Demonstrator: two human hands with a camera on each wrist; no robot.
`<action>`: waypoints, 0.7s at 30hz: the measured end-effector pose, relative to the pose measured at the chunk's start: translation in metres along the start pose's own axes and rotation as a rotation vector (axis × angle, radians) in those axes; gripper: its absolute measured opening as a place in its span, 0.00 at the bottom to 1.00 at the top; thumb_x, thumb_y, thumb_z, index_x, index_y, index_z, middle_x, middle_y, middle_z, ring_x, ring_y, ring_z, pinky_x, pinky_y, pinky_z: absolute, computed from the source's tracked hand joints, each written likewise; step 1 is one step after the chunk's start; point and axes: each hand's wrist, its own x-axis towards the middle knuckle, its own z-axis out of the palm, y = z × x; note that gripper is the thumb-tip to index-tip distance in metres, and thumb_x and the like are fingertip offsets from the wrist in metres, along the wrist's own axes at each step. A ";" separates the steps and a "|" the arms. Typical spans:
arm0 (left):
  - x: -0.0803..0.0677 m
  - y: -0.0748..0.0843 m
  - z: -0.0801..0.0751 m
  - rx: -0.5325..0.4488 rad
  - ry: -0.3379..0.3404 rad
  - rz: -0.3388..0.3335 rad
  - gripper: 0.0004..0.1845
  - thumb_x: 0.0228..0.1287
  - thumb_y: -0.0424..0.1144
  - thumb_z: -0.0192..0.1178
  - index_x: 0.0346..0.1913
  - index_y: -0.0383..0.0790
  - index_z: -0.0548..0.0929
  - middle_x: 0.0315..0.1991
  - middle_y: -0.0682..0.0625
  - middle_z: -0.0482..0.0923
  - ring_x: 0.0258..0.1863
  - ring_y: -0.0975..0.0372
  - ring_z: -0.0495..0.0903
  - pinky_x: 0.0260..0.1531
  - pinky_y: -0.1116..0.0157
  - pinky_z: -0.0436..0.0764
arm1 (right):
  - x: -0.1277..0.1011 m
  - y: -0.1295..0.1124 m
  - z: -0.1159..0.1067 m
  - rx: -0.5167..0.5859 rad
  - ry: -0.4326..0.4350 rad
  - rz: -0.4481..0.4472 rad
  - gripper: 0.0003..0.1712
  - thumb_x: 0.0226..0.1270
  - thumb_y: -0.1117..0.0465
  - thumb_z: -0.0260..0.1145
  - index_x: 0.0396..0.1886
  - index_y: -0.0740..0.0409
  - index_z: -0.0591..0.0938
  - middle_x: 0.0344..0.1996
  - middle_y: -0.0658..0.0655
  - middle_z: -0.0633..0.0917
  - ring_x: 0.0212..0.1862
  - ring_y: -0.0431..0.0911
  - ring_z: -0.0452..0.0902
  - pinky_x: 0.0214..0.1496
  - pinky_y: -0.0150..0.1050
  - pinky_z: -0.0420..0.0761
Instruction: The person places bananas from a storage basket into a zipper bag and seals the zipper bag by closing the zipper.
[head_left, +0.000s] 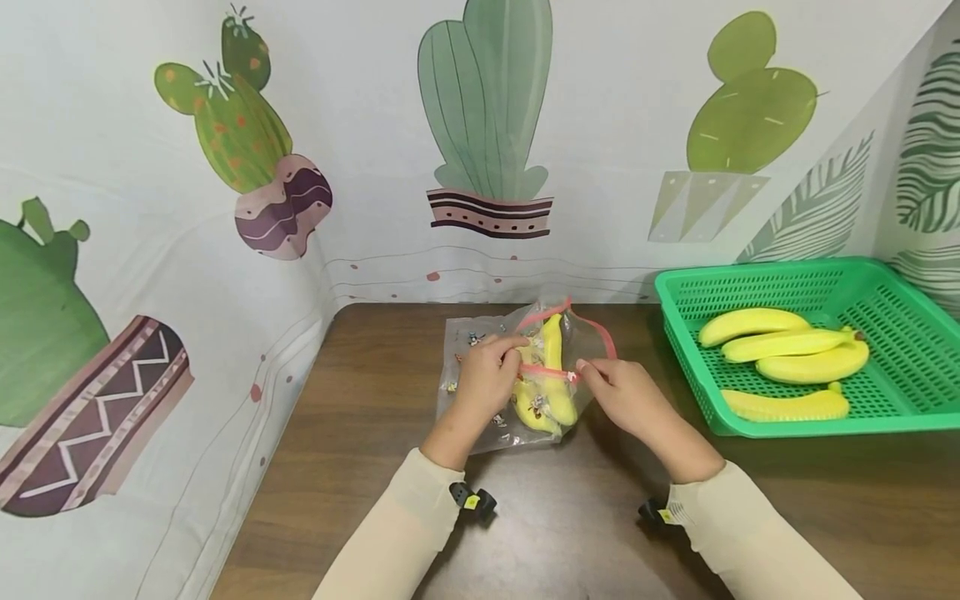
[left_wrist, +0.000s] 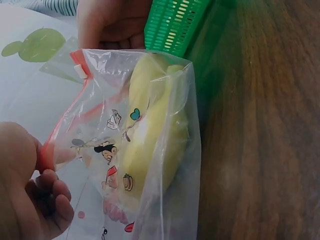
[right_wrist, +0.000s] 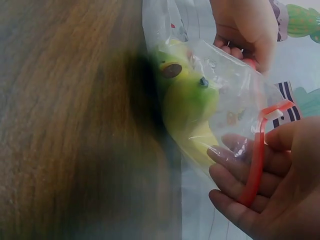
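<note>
Clear plastic zip bag (head_left: 495,375), printed with small cartoon figures and edged with a red seal strip (head_left: 551,372), was seen lying on the dark wooden bench (head_left: 375,433), near the back cloth. Yellow bananas (head_left: 551,375) were already inside it; at least two, though an exact count could not be made through the plastic. The left hand (head_left: 487,379) was noted at the left end of the strip, its fingers (left_wrist: 47,192) curled and pinched on the red edge. The right hand (head_left: 622,396) was at the right end, its fingers (right_wrist: 235,175) clamped on the strip near the small white slider (right_wrist: 272,114). Between the two hands the mouth looked partly open, one red lip arched up and back toward the wall.

Four more yellow bananas (head_left: 783,362) were recorded in the green perforated plastic basket (head_left: 915,392), well apart to the right.

Judged from this: loading of this bag appeared done, sealing only begun. The closing of the strip along its length seemed to be what was left.
</note>
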 end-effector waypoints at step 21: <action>0.000 -0.004 0.005 -0.013 -0.073 -0.086 0.17 0.70 0.37 0.55 0.56 0.44 0.87 0.33 0.51 0.78 0.22 0.66 0.69 0.21 0.71 0.71 | -0.010 0.000 -0.015 -0.069 0.039 -0.192 0.15 0.75 0.56 0.61 0.54 0.56 0.85 0.54 0.57 0.85 0.57 0.53 0.81 0.57 0.54 0.80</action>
